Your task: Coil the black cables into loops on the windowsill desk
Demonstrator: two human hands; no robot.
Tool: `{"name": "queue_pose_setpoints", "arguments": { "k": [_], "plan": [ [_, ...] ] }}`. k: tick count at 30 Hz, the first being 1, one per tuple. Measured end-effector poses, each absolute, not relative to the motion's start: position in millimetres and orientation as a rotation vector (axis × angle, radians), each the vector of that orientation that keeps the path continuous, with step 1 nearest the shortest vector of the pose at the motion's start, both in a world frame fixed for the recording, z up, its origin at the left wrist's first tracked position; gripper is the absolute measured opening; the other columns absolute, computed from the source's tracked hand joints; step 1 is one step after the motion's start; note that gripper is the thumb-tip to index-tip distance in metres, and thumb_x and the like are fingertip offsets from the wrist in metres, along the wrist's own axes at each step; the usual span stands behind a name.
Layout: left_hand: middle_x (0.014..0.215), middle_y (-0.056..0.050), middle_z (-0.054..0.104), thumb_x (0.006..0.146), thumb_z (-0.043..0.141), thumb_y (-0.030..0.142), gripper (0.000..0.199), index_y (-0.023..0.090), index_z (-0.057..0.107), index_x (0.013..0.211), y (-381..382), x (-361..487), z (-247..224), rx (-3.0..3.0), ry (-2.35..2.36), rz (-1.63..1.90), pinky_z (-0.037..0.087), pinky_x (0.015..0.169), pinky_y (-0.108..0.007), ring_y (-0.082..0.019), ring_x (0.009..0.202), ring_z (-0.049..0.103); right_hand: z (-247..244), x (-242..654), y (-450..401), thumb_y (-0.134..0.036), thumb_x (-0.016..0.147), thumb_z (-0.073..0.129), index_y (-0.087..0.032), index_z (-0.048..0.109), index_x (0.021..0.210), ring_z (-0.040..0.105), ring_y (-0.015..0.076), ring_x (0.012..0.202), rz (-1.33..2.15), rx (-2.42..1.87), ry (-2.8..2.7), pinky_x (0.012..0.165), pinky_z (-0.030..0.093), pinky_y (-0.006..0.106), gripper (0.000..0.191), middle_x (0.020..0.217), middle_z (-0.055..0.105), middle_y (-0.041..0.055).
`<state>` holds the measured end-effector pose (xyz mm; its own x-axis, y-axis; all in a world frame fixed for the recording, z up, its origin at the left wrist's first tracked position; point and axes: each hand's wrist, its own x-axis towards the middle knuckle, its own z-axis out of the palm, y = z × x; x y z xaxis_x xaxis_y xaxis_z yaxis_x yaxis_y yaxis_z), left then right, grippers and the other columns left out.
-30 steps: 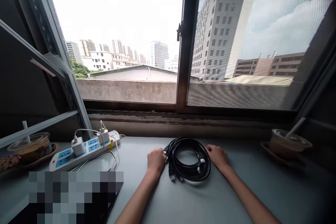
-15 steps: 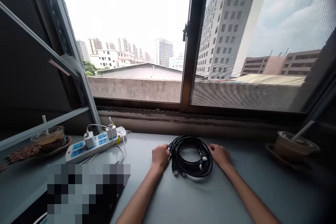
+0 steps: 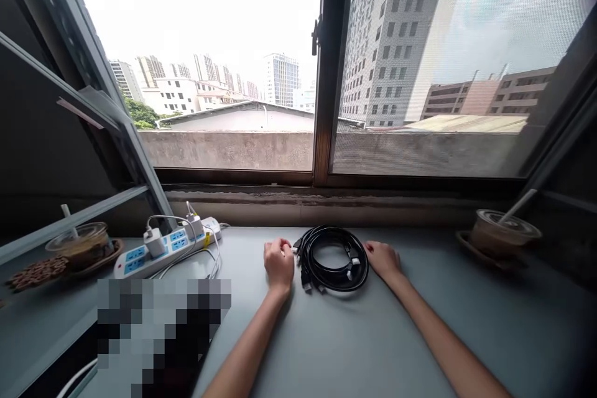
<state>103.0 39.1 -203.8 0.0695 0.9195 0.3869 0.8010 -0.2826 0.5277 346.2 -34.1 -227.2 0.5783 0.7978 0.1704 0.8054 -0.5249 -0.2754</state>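
A coil of black cables (image 3: 336,280) lies flat on the grey table, with several metal-tipped plugs sticking out at its left side and across its right inner part. On the left of the coil rests my left hand (image 3: 279,266), curled into a loose fist, with a plug close to its fingers and nothing visible in its grip. My right hand (image 3: 383,259) sits at the coil's right edge. Its fingers are folded under, and nothing shows in them. Whether its fingertips touch the cable I cannot tell.
A white power strip (image 3: 170,249) with two plugged-in chargers and white cords stands at the left back. Lidded cups with straws stand at far left (image 3: 86,247) and far right (image 3: 504,231). A pixelated patch covers the lower left. The window (image 3: 321,155) runs behind the table.
My left hand has turned, its curled fingers now facing up more, and has drawn slightly away from the coil. My right hand stays at the coil's right side. The whole view has shifted a little.
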Motion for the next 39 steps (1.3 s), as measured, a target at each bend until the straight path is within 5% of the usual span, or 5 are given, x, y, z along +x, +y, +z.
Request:
{"name": "queue_pose_setpoints", "arguments": {
  "k": [13,24,29,32,39],
  "plan": [
    [0.093,-0.009,0.061,0.084,0.037,0.018,0.028,0.017,0.064,0.08,40,101,-218,2.363,1.701,0.734,0.035,0.078,-0.035,-0.024,0.092,0.051,-227,347,-34,-0.037,0.086,0.041,-0.017,0.06,0.067,0.043,0.0104,0.055,-0.03,-2.494,-1.314,0.051,0.021,0.023,0.034,0.069,0.059,0.0032],
    [0.097,-0.014,0.056,0.085,0.033,0.017,0.025,0.013,0.056,0.093,31,102,-210,2.351,1.705,0.975,0.037,0.079,-0.04,-0.026,0.092,0.051,-229,348,-34,-0.038,0.088,0.041,-0.016,0.056,0.068,0.044,0.0097,0.057,-0.028,-2.511,-1.32,0.055,0.031,0.023,0.034,0.068,0.056,0.0001],
    [0.107,-0.006,0.055,0.085,0.041,0.028,0.018,0.022,0.053,0.097,2,117,-198,2.734,0.975,0.98,0.034,0.092,-0.032,-0.02,0.105,0.047,-228,348,-34,-0.037,0.088,0.041,-0.016,0.057,0.069,0.045,0.0099,0.056,-0.024,-2.508,-1.323,0.053,0.028,0.023,0.033,0.068,0.057,0.0005],
    [0.099,-0.007,0.057,0.082,0.044,0.049,0.036,0.02,0.052,0.101,-12,130,-201,2.857,0.579,0.769,0.036,0.089,-0.034,-0.021,0.096,0.051,-227,347,-35,-0.037,0.087,0.04,-0.017,0.06,0.069,0.048,0.0113,0.058,-0.025,-2.505,-1.327,0.051,0.022,0.023,0.033,0.069,0.059,0.002],
    [0.093,-0.008,0.057,0.069,0.046,0.07,0.059,0.018,0.054,0.095,-13,137,-207,2.85,0.788,0.562,0.039,0.084,-0.037,-0.024,0.088,0.052,-227,347,-34,-0.037,0.087,0.039,-0.02,0.062,0.066,0.054,0.0145,0.063,0.008,-2.502,-1.341,0.05,0.019,0.024,0.035,0.072,0.064,0.0051]
  ]
}}
